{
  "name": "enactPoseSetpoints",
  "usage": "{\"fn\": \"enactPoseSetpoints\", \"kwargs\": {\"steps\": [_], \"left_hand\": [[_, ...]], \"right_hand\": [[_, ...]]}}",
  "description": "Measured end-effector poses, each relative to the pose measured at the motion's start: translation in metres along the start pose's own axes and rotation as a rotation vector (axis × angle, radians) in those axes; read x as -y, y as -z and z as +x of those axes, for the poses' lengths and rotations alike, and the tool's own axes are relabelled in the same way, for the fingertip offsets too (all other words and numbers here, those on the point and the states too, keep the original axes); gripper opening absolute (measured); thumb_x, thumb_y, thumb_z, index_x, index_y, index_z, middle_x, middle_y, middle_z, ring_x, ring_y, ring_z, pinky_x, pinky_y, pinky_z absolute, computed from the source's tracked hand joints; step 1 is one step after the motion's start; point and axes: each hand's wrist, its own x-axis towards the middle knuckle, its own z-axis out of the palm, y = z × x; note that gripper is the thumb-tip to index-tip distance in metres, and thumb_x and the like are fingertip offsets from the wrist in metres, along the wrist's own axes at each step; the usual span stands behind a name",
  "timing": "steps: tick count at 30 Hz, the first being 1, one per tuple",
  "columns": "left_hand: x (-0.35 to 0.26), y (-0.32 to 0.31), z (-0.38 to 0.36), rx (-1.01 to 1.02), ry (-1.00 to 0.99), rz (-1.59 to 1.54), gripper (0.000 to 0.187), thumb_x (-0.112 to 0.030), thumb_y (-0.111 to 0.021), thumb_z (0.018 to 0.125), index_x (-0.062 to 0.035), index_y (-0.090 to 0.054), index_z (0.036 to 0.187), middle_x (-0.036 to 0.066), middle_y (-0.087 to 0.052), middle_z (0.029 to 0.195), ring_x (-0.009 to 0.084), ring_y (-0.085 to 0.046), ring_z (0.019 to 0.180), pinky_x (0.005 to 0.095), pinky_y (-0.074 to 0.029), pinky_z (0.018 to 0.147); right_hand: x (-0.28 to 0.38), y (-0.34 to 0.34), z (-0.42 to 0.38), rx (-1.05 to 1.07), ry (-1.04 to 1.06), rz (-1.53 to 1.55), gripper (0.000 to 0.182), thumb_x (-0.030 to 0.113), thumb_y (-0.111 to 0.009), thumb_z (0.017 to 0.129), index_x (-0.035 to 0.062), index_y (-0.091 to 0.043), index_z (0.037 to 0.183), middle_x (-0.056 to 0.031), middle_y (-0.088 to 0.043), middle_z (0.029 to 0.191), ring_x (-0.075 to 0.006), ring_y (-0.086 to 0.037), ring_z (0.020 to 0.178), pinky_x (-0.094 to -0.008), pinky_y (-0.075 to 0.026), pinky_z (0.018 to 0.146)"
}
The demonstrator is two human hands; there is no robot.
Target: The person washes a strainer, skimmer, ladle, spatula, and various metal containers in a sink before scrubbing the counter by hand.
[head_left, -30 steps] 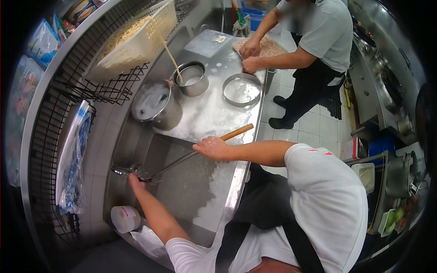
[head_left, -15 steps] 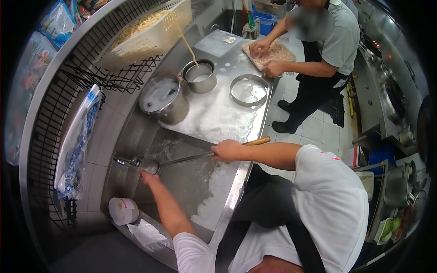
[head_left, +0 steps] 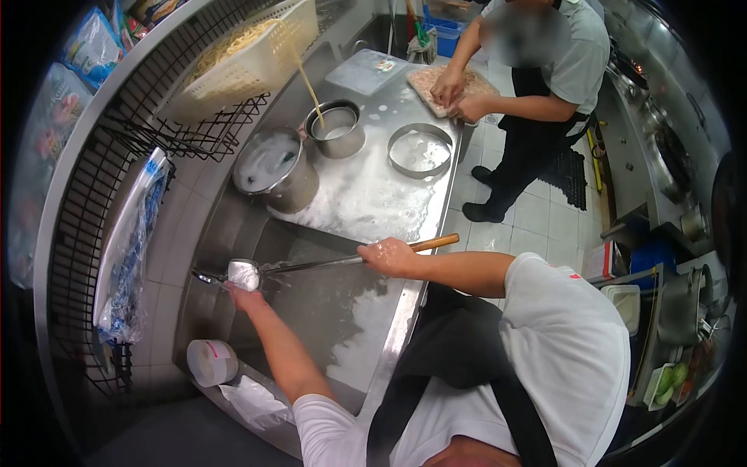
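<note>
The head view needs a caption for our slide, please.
Right hand gripping a long, wooden-handled metal ladle, left hand beside its bowl, over a steel sink.

White floor tiles (head_left: 537, 208), tiled wall (head_left: 167, 261), wire shelf (head_left: 93, 233)

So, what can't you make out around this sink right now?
All in the head view:
- Left hand: fingertips hidden by the bowl of the ladle, so its grip is unclear.
- Tall pot: foam hides most of what is inside.
- Round tub: label print too small to read.
- Co-worker: face blurred.
- Food packet: cut off by the top edge.
</note>
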Motion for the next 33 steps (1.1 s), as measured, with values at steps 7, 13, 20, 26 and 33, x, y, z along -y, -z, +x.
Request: {"fn": "enactPoseSetpoints", "kwargs": {"steps": [7,13,20,26,33], "left_hand": [[-0.018,-0.015,-0.048,-0.006,0.080,-0.054,0.058,-0.045,-0.050,0.094,-0.0040,-0.044,0.134,0.012,-0.051,0.133,0.0311,-0.053,0.117,0.0521,-0.041,0.099],[-0.022,-0.011,-0.048,0.132,0.126,-0.033,0.053,-0.042,-0.054,0.093,-0.0055,-0.048,0.131,0.012,-0.056,0.126,0.0304,-0.054,0.115,0.0492,-0.040,0.099],[-0.057,-0.040,-0.056,0.188,-0.017,-0.233,0.072,-0.057,-0.050,0.089,-0.0067,-0.038,0.139,0.011,-0.044,0.139,0.0297,-0.045,0.125,0.0468,-0.033,0.107],[-0.065,-0.019,-0.030,0.165,-0.059,-0.370,0.078,-0.065,-0.041,0.089,-0.0050,-0.036,0.139,0.011,-0.041,0.142,0.0294,-0.041,0.128,0.0487,-0.029,0.109],[0.009,0.055,0.017,0.117,0.192,-0.194,0.062,-0.044,-0.052,0.092,-0.0005,-0.040,0.135,0.016,-0.048,0.131,0.0310,-0.046,0.121,0.0513,-0.031,0.106]], "right_hand": [[-0.016,-0.021,-0.001,-0.135,0.083,-0.020,0.021,0.022,-0.057,0.085,0.0074,-0.047,0.097,-0.0116,-0.064,0.081,-0.0333,-0.065,0.075,-0.0442,-0.051,0.064],[-0.013,-0.019,-0.004,-0.195,0.092,-0.013,0.022,0.023,-0.058,0.085,0.0083,-0.046,0.096,-0.0115,-0.063,0.080,-0.0336,-0.064,0.077,-0.0445,-0.051,0.064],[-0.005,-0.027,0.002,-0.074,0.032,0.148,0.028,0.034,-0.061,0.084,0.0083,-0.052,0.092,-0.0142,-0.063,0.077,-0.0357,-0.063,0.074,-0.0469,-0.049,0.064],[-0.025,-0.014,-0.006,0.216,-0.038,0.166,0.045,0.050,-0.055,0.086,0.0066,-0.063,0.090,-0.0171,-0.064,0.076,-0.0362,-0.063,0.077,-0.0463,-0.050,0.070],[0.010,0.003,0.004,0.203,-0.016,0.059,0.063,0.062,-0.045,0.088,0.0027,-0.065,0.094,-0.0181,-0.065,0.079,-0.0376,-0.064,0.081,-0.0456,-0.051,0.075]]}}
